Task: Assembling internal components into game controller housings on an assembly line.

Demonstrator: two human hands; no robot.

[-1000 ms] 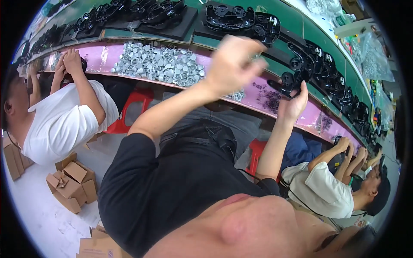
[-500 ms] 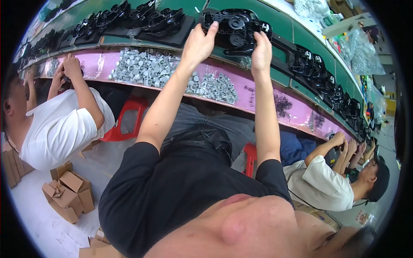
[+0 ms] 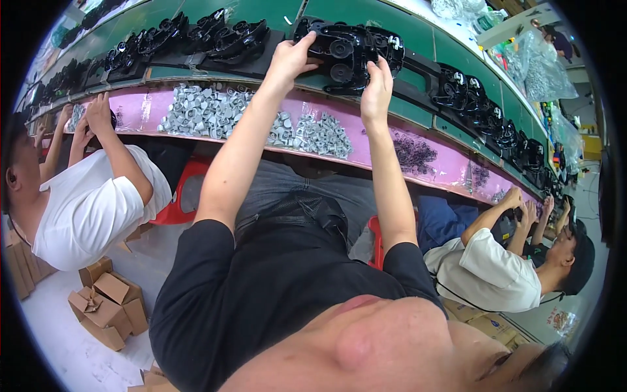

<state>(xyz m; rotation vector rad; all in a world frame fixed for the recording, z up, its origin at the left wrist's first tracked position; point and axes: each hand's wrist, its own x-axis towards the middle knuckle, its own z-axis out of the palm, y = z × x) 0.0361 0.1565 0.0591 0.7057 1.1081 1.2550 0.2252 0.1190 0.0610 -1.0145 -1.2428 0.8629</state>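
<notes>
A glossy black moulded plastic housing (image 3: 341, 52) with round bosses lies at the far side of the bench, between my two hands. My left hand (image 3: 292, 64) grips its left end, thumb on top and fingers curled below the near edge. My right hand (image 3: 377, 95) holds its right part, thumb and fingers close against the near right edge. The undersides of the fingers are partly hidden. On the pink shelf below my forearms lie a heap of grey plastic caps (image 3: 202, 111), smaller grey pieces (image 3: 323, 135) and small black parts (image 3: 413, 155).
More black housings (image 3: 238, 42) stand in a row along the green bench (image 3: 424, 39) to the left, others (image 3: 467, 91) to the right. Co-workers (image 3: 98, 196) sit on both sides. Red stools (image 3: 176, 206) and cardboard boxes (image 3: 108, 304) are on the floor.
The whole view has shifted slightly, so bench and hands appear a little lower and further left. Both hands keep hold of the black housing.
</notes>
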